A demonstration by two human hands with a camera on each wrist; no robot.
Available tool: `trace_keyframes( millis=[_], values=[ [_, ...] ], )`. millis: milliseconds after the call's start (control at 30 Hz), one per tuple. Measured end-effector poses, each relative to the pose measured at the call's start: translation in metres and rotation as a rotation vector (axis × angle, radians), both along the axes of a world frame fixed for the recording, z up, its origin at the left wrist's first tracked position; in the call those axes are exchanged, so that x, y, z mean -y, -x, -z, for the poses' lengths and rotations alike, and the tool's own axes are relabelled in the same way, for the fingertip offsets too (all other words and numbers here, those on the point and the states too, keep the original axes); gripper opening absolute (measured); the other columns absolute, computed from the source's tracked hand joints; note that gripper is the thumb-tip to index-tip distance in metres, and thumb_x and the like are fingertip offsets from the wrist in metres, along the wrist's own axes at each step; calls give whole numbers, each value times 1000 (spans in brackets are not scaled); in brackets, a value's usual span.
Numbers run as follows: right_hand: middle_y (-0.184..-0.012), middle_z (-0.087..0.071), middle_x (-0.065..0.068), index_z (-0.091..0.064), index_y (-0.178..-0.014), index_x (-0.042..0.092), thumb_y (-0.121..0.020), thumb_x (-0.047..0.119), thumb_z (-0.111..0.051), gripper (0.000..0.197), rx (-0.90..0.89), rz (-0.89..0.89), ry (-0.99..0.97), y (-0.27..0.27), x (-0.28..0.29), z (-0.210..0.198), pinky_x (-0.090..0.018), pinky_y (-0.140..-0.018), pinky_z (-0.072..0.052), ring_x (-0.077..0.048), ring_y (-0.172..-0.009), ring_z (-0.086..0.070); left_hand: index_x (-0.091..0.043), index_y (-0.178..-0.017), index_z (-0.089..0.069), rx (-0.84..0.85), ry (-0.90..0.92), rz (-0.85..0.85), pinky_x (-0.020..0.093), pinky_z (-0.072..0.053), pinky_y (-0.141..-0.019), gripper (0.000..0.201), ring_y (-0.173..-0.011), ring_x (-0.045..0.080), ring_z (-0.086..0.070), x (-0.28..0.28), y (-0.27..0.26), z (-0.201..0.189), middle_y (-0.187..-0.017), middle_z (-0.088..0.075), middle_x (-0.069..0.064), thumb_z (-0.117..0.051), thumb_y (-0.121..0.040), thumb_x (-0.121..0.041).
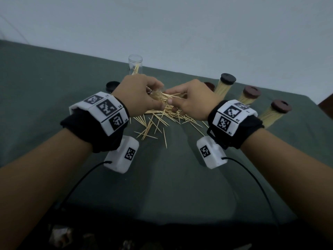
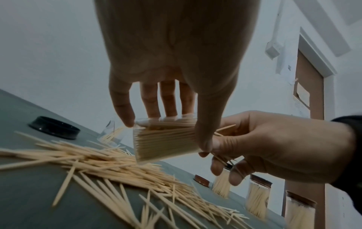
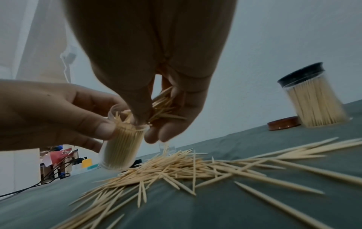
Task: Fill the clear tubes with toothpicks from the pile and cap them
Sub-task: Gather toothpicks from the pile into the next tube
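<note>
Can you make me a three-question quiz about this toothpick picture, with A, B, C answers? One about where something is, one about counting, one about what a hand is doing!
1. Where is the black cap?
A. on the table, left of the pile
B. on a tube
C. in a hand

2. How many capped full tubes stand at the right?
A. one
B. three
C. five

3. What does the left hand do?
A. lies flat
B. points at the wall
C. holds a tube

Answers: A, the cap lies loose on the cloth; B, three stand in a row; C, fingers and thumb grip the tube while the right hand feeds toothpicks in.
</note>
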State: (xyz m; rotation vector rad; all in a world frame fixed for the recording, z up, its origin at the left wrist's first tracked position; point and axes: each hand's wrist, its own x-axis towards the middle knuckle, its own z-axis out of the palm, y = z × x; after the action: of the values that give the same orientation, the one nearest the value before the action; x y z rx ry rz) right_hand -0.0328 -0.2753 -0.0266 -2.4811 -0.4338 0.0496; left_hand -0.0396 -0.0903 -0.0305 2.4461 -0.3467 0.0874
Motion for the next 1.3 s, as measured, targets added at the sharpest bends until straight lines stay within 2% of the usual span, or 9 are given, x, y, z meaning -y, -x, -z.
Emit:
trace_keyframes(
  millis=[67, 133, 367, 467, 600, 867, 1067, 1167, 1300],
  values=[
    [-88, -69, 13, -70, -112, 33, -90, 25, -68, 23, 26, 13, -4, -2, -1, 0, -20, -68, -55, 1, -68, -68, -26, -122, -66, -18, 25, -8, 18, -39, -82, 55, -102, 8, -61, 0, 0, 0, -105, -64, -11, -84, -71, -37],
    [-77, -64, 18, -71, -109, 34, -87, 28, -71, 22, 77, 39, 12, -4, 0, -2, -9, -63, -43, 5, -64, -62, -27, -120, -66, -33, 51, -17, 13, -38, -75, 53, -99, 7, -62, -1, -1, 1, -101, -64, -13, -84, -71, -38],
    [-69, -55, 24, -75, -105, 30, -84, 30, -73, 21, 200, 32, 52, -5, 0, -2, 0, -61, -33, 13, -64, -52, -27, -121, -65, -36, 74, -4, 4, -33, -67, 55, -95, 3, -60, 0, -1, -1, -95, -61, -16, -84, -71, -38],
    [-71, -51, 25, -74, -108, 31, -85, 31, -72, 23, 204, 15, 118, -6, 0, -2, -1, -63, -30, 12, -69, -49, -27, -124, -64, -42, 63, 11, 4, -32, -67, 57, -95, 3, -59, 2, -1, 0, -99, -61, -16, -84, -71, -38],
    [-91, -62, 19, -74, -108, 29, -85, 27, -74, 23, 202, 25, 54, -5, 1, -4, -2, -71, -35, 6, -80, -55, -27, -124, -64, -48, 70, -12, 11, -37, -72, 59, -96, 5, -61, -1, -3, 1, -102, -63, -13, -84, -70, -40],
    [-90, -61, 12, -75, -106, 21, -85, 25, -73, 21, 294, -26, 107, -3, -3, -4, 2, -68, -31, 1, -83, -53, -29, -119, -67, -56, 56, 12, 5, -33, -66, 52, -96, 2, -60, 3, -1, 1, -95, -62, -19, -83, -71, -40],
    [-91, -57, 12, -75, -107, 20, -89, 17, -68, 20, 367, -87, 181, -3, 0, -12, 0, -69, -30, -1, -84, -48, -31, -116, -67, -65, 98, -36, 22, -48, -85, 53, -97, 6, -64, -2, -4, 0, -101, -67, -15, -85, -68, -41],
    [-93, -68, 2, -76, -106, 20, -87, 19, -70, 20, 363, -97, 177, -1, -1, -11, -12, -71, -35, -7, -83, -55, -33, -112, -67, -90, 106, -3, 16, -45, -76, 48, -95, 2, -63, 1, -2, 0, -96, -65, -19, -85, -68, -39],
    [-95, -67, 7, -74, -109, 24, -83, 25, -75, 25, 331, -54, 126, -2, -1, -12, -6, -75, -38, -4, -85, -57, -32, -113, -68, -96, 123, -5, 19, -48, -79, 49, -95, 3, -65, 2, -2, 1, -98, -67, -17, -85, -68, -40]
  ],
)
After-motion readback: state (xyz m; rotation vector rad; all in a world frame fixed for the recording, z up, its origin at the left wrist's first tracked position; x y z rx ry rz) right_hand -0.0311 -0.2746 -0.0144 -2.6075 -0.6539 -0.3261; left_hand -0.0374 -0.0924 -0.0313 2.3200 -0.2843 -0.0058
